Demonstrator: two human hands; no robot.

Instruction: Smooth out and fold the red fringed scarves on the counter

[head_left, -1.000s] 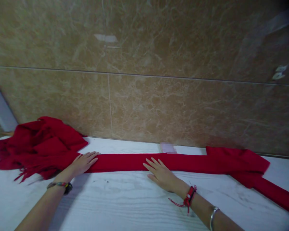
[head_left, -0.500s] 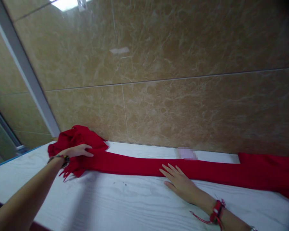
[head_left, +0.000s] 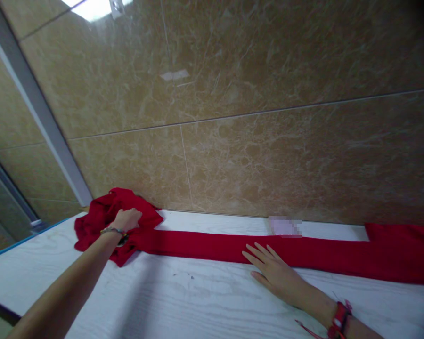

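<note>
A long red scarf (head_left: 205, 246) lies across the white table, its middle stretch in a narrow, smooth band. At the left it is bunched into a loose heap (head_left: 102, 212), and at the far right the cloth is wider. My left hand (head_left: 127, 219) is on the bunched part with its fingers curled into the fabric; the fingertips are hidden. Flat on the band's near edge rests my right hand (head_left: 273, 275), fingers spread, partly on the cloth and partly over the tabletop.
Behind the white wood-grain table (head_left: 183, 306) stands a brown marble-tiled wall (head_left: 250, 165). A blurred pale pink item (head_left: 284, 227) lies between scarf and wall. A grey metal strip (head_left: 38, 103) runs down the wall at the left.
My left hand has gone from stretched fingers to curled ones and moved slightly right and up over the heap. The scarf's fringe has dropped out of sight. My right hand stays spread on the band.
</note>
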